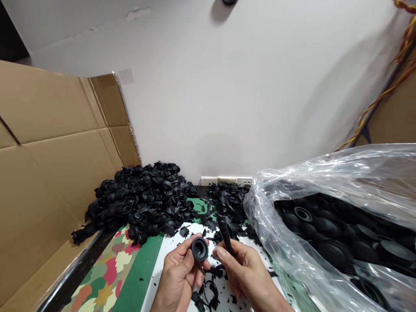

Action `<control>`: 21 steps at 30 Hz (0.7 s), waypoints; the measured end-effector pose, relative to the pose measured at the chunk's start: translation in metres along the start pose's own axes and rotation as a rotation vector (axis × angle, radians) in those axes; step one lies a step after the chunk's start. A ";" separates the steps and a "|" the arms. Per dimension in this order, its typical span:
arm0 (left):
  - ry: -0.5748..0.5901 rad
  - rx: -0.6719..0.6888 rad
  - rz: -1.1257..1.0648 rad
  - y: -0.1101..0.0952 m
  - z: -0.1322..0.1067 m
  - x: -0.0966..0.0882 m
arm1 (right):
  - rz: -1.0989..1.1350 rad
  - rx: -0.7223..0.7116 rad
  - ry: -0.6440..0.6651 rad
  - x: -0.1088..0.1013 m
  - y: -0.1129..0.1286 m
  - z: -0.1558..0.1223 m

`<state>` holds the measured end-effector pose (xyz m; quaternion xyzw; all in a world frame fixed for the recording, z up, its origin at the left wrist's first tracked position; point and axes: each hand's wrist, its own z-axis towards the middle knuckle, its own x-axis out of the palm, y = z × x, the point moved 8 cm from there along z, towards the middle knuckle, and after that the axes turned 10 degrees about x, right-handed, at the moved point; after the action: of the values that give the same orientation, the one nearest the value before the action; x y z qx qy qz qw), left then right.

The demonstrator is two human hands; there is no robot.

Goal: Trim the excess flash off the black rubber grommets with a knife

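In the head view my left hand point(183, 264) grips a round black rubber boot point(199, 249), its open ring end turned up toward me. The fingers and thumb press on its sides. Just to the right, my right hand point(242, 268) is closed around a dark, slim, pen-like tool point(224, 232) that points up and away; its tip is hard to make out. The tool and the boot are apart. Beneath both hands lie black rubber scraps point(211, 292) on a white sheet point(165, 251).
A large heap of black rubber pieces point(143, 199) sits at left against a cardboard box point(58, 143). More trimmings point(229, 199) lie by the wall sockets point(209, 181). At right, a clear plastic bag point(263, 208) holds many black rubber boots point(331, 251).
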<state>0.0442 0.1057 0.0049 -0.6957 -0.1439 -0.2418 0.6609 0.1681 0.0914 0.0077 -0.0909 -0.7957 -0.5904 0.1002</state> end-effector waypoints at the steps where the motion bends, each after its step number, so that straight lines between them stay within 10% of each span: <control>1: 0.001 0.001 0.001 -0.001 0.000 0.001 | 0.001 -0.005 0.000 0.000 0.001 0.000; 21: -0.098 0.160 0.335 0.004 0.004 -0.019 | -0.059 -0.059 0.122 0.009 -0.011 0.009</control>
<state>0.0306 0.1113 -0.0085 -0.6662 -0.0769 -0.0820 0.7373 0.1557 0.0967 -0.0024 -0.0342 -0.7725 -0.6209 0.1285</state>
